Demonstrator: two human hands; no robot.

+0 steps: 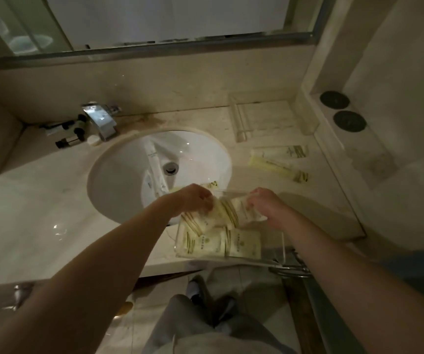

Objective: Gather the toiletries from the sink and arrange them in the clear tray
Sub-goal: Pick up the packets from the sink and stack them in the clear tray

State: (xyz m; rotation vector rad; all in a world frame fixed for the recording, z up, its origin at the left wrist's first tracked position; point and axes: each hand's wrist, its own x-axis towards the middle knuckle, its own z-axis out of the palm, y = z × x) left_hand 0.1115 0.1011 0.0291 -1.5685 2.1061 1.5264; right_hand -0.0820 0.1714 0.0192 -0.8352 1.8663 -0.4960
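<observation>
Both the left hand (197, 198) and the right hand (264, 203) pinched light, crinkly toiletry sachets (227, 213) over the clear tray (283, 247) at the counter's front edge, probably slippery, best held by their edges.

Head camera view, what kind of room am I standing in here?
Most likely a hotel bathroom: a white round sink basin set in a marble counter, a chrome faucet, a mirror above, and matching packaged toiletry packets in a clear tray.
</observation>
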